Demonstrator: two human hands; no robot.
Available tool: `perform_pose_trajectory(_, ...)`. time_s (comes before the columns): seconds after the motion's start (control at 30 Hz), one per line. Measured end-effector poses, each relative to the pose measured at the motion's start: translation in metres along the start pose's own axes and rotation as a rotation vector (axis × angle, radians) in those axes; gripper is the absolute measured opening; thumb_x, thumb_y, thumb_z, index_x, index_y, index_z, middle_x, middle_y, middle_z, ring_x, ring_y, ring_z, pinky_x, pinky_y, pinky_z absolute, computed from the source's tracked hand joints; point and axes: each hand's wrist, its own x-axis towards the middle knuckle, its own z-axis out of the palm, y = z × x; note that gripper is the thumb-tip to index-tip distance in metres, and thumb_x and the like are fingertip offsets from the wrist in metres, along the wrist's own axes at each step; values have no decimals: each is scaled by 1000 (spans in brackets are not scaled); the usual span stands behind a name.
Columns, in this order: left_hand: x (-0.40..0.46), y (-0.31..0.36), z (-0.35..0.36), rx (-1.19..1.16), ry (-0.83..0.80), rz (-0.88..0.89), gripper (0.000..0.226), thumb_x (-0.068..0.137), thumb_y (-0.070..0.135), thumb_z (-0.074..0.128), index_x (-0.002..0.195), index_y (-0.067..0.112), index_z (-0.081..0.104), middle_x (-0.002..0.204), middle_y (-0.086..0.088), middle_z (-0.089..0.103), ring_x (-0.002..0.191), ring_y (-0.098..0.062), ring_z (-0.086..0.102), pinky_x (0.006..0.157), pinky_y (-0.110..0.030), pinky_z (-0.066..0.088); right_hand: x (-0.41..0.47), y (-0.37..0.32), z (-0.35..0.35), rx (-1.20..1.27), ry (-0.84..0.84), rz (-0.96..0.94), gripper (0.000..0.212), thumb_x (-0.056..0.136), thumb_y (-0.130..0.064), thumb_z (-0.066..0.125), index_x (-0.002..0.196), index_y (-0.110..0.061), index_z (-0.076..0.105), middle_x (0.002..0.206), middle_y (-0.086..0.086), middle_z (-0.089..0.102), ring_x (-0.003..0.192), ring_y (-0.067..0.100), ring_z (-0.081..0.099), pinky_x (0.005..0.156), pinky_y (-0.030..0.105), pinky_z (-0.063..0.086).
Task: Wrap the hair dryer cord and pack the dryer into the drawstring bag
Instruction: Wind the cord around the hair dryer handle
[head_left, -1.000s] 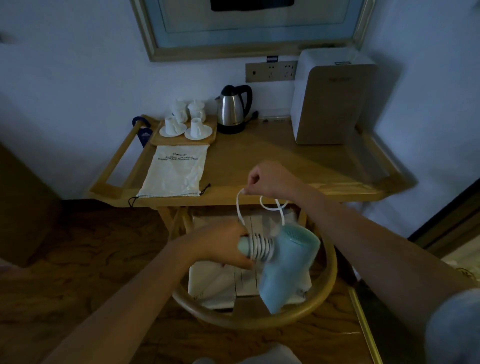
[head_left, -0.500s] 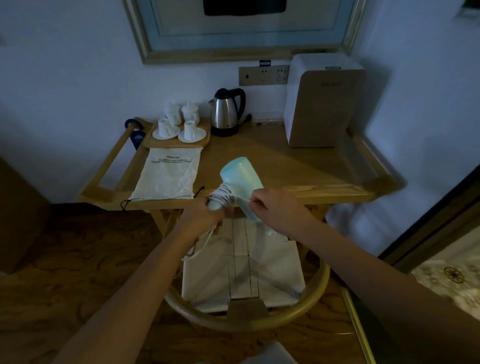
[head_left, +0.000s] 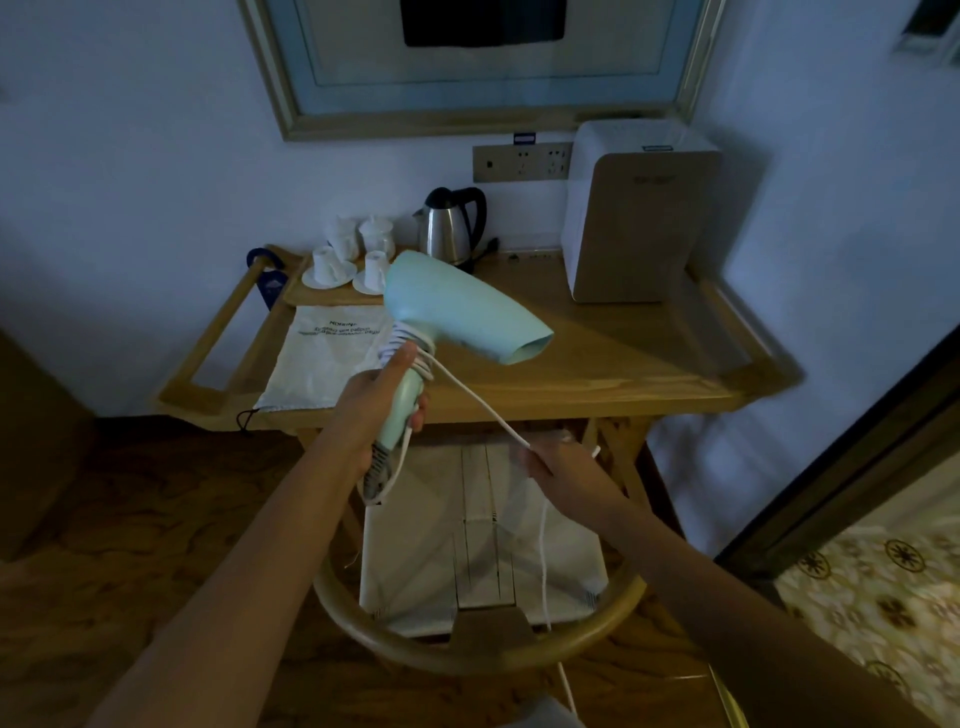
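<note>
A pale green hair dryer (head_left: 457, 306) is held up over the table's front edge, nozzle pointing right. My left hand (head_left: 376, 400) grips its handle, thumb on the white cord coils wound round the handle's top. The white cord (head_left: 480, 402) runs taut from the coils down to my right hand (head_left: 558, 462), which pinches it; the rest hangs down past the chair. The white drawstring bag (head_left: 322, 358) lies flat on the left part of the wooden table (head_left: 597, 364), partly hidden by my left hand.
At the table's back stand a steel kettle (head_left: 449, 231), a tray with white cups (head_left: 345, 260) and a white-and-beige appliance (head_left: 641, 213). A round wooden chair (head_left: 483, 654) with a white cushion stands under the table in front of me. A doorway lies to the right.
The dryer has risen and turned so its nozzle points right. My right hand has left the handle and dropped to the lower right, drawing the cord out taut.
</note>
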Motion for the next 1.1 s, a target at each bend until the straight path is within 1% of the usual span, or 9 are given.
perform_pose_trajectory(0.13,1,-2,-2,26,21,32,50,69,58,65,71,8,68,52,-5,66,41,-16,57,40,-21,47,1,14,-7,-57,42,7,22,96,-21,39,81,-13,54,71,8,59,61,19,56,56,27,39)
perform_pose_trajectory(0.23,4,-2,-3,59,57,72,50,74,58,61,72,8,67,51,-4,65,41,-16,56,40,-21,46,6,23,-17,-147,62,-11,21,94,-20,41,80,-11,53,70,3,54,62,18,51,57,29,35)
perform_pose_trajectory(0.43,10,12,-7,-26,41,86,58,56,64,67,76,9,66,54,-5,65,41,-15,55,38,-21,44,17,34,-44,-326,154,-30,19,93,-24,43,74,-23,40,65,-4,44,59,17,46,51,27,31)
perform_pose_trajectory(0.63,14,23,-7,-17,33,121,60,52,66,67,78,12,67,54,-4,65,41,-14,54,38,-21,44,19,32,-60,-590,112,-41,9,93,-23,44,91,-17,51,69,-3,48,64,18,53,54,27,35)
perform_pose_trajectory(0.7,16,26,-11,-2,24,138,55,55,65,66,76,14,68,54,-5,65,41,-14,54,38,-21,44,21,27,-75,-405,5,-8,12,94,-23,43,87,-19,52,70,-3,53,66,16,55,56,25,39)
perform_pose_trajectory(0.8,21,30,-20,7,6,150,52,57,64,64,77,16,66,55,-3,63,41,-15,53,38,-20,43,18,22,-96,161,-171,60,21,94,-23,45,77,-20,58,76,-2,68,76,15,66,71,26,49)
perform_pose_trajectory(0.9,25,34,-25,2,2,156,54,56,63,64,80,15,64,53,-2,63,40,-15,53,37,-19,42,12,22,-96,532,-222,92,23,93,-24,48,77,-18,63,76,2,71,78,19,66,73,27,48)
perform_pose_trajectory(0.93,26,34,-26,-1,6,158,55,56,62,64,81,14,64,53,-2,63,39,-15,53,36,-19,42,13,22,-93,475,-236,68,21,92,-25,50,76,-19,63,78,1,72,79,18,66,72,27,48)
perform_pose_trajectory(1.1,32,30,-31,-29,-2,115,50,63,59,63,83,12,63,53,-3,64,40,-15,55,37,-19,43,20,31,-73,-238,-284,-163,4,84,-23,57,85,-26,56,89,-7,63,79,7,58,66,17,41)
